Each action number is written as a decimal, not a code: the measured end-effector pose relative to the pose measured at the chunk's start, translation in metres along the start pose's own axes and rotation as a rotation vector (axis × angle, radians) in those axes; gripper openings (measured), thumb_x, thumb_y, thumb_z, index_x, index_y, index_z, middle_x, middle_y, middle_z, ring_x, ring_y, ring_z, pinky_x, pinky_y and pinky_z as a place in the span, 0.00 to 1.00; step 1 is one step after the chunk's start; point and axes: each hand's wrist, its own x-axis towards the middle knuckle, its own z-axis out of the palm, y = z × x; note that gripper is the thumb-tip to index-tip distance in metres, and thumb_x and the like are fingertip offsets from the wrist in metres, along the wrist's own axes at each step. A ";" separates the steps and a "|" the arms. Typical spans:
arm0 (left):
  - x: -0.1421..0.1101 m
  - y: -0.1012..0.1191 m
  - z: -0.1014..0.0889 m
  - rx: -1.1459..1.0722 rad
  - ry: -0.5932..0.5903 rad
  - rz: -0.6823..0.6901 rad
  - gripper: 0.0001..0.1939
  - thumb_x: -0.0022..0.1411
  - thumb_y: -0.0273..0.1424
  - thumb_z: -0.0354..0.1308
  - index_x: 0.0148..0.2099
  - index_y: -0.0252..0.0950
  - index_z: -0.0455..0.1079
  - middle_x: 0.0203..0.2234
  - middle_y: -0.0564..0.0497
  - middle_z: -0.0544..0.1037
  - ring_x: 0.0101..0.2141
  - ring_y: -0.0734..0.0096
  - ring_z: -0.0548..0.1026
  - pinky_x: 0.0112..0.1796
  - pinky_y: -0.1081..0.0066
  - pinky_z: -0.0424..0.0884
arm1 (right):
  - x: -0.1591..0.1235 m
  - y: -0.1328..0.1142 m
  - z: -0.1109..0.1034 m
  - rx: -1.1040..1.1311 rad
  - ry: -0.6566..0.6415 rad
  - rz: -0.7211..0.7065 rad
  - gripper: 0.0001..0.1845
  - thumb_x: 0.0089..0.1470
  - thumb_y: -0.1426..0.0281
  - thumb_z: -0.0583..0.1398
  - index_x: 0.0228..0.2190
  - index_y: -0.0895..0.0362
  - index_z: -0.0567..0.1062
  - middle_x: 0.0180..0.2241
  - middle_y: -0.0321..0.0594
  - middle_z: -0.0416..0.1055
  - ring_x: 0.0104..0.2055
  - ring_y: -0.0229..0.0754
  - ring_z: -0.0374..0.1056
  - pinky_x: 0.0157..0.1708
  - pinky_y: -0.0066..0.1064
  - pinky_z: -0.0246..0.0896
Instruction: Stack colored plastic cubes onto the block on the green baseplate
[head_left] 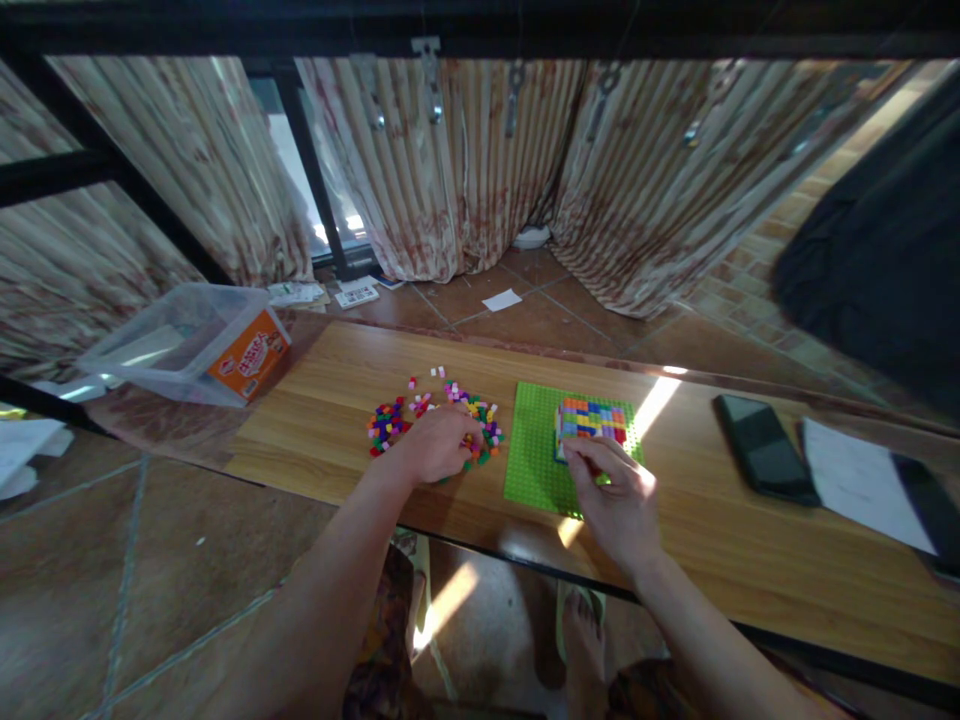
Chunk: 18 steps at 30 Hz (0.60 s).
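My left hand (444, 445) reaches down into a loose pile of small coloured toy bricks (386, 422) on the wooden table. Its fingers are curled together at the pile's right part, and whatever lies between the fingertips is hidden. On a green studded baseplate (529, 440) sits a block built of many coloured bricks (592, 412), its top in orange, blue, yellow, red and pale rows. My right hand (615, 495) is closed in a pinch at the near left corner of that block. I cannot make out what its fingertips hold; the hand covers part of the block and plate.
A clear plastic bin (180, 345) with an orange label stands beyond the table's left end. On the right of the wooden table (315, 400) lie a black phone (765, 450) and a white paper sheet (862, 480). Curtains (450, 180) hang behind.
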 end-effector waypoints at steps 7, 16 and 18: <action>0.003 0.005 0.002 0.025 -0.011 -0.030 0.08 0.54 0.23 0.56 0.34 0.36 0.75 0.35 0.48 0.75 0.38 0.66 0.73 0.41 0.68 0.66 | -0.001 -0.001 0.002 0.023 -0.013 0.010 0.07 0.58 0.72 0.58 0.34 0.55 0.77 0.33 0.40 0.75 0.33 0.37 0.71 0.33 0.29 0.69; 0.005 0.019 -0.006 -0.260 0.124 -0.038 0.07 0.59 0.29 0.55 0.35 0.35 0.75 0.31 0.50 0.76 0.34 0.70 0.73 0.37 0.72 0.67 | -0.008 -0.009 0.007 -0.021 -0.038 -0.099 0.09 0.58 0.73 0.57 0.38 0.53 0.77 0.35 0.40 0.75 0.36 0.38 0.73 0.37 0.30 0.71; 0.007 0.031 -0.002 -0.429 0.116 -0.038 0.08 0.59 0.29 0.54 0.36 0.35 0.75 0.30 0.51 0.77 0.32 0.72 0.73 0.35 0.73 0.68 | -0.012 -0.013 0.010 -0.047 -0.079 -0.118 0.10 0.58 0.73 0.57 0.39 0.52 0.76 0.36 0.40 0.76 0.37 0.39 0.73 0.39 0.32 0.71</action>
